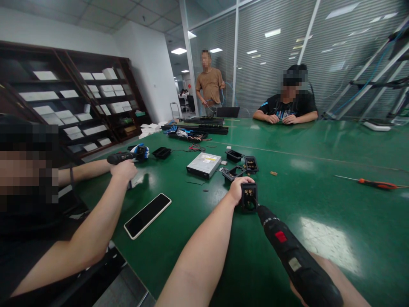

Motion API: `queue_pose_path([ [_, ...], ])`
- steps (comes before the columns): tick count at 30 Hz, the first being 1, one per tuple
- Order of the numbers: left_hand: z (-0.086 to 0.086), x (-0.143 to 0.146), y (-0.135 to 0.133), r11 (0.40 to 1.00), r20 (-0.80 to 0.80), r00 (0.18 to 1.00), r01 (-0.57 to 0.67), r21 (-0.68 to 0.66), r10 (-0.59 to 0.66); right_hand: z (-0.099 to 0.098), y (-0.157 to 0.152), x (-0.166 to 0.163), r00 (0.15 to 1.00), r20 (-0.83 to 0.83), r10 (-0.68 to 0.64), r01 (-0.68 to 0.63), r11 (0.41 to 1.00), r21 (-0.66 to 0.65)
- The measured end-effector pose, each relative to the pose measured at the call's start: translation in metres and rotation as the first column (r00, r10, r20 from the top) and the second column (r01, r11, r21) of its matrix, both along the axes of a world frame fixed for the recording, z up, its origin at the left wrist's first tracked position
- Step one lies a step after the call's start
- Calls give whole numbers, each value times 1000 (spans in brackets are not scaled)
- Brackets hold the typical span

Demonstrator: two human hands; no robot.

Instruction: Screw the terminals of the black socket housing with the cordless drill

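Observation:
My left hand [239, 187] is closed around the left side of a black plastic socket box [248, 207] with brass-coloured screw terminals inside. In my right hand [322, 266] is a black cordless screwdriver [294, 256] with a red switch. Most of that hand is hidden behind the tool's body. The driver's bit points into the box, near its right inner side; whether it meets a screw I cannot tell. Just beyond my left hand lie similar black boxes: an open frame [234, 172], another with brass terminals [251, 164], and an open one [234, 155].
A silver optical drive [204, 165] and a phone [148, 215] lie to the left. An orange-handled screwdriver [377, 183] rests at right. At left, a co-worker's arm [96, 217] reaches over the green table [319, 149] with another power driver [123, 157]. Two more people are beyond.

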State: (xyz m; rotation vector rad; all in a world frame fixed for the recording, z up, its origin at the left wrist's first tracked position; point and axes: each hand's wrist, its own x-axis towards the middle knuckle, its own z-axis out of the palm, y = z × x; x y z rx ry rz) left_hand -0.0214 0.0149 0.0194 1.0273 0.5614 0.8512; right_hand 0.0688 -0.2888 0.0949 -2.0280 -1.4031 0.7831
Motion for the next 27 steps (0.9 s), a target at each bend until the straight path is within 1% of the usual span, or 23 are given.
queue_pose_path([
  [2, 2, -1, -1, 1000, 1, 1000, 7, -6, -7, 6, 2, -1, 998, -46, 36, -36, 999, 8],
  [6, 3, -2, -2, 1000, -13, 1000, -2, 18, 2, 21, 5, -1, 973, -153, 174, -168, 984, 54],
  [9, 1, -1, 0, 1000, -22, 1000, 5, 10, -5, 26, 4, 0, 967, -168, 192, -185, 981, 57],
  [13, -3, 1, 2, 1000, -37, 999, 3, -10, -3, 19, 1, 2, 972, -145, 186, -185, 982, 21],
  [19, -4, 2, 3, 1000, -41, 999, 4, -23, -5, 4, 2, 1, 995, -33, 94, -97, 993, -72],
  [23, -4, 1, 3, 1000, -30, 999, 19, -14, -20, -3, 3, 1, 998, 24, 52, -50, 995, -90],
  [27, -5, 1, 4, 1000, -29, 999, 13, 2, -13, -12, 3, 3, 996, 3, 85, -85, 994, -69],
])
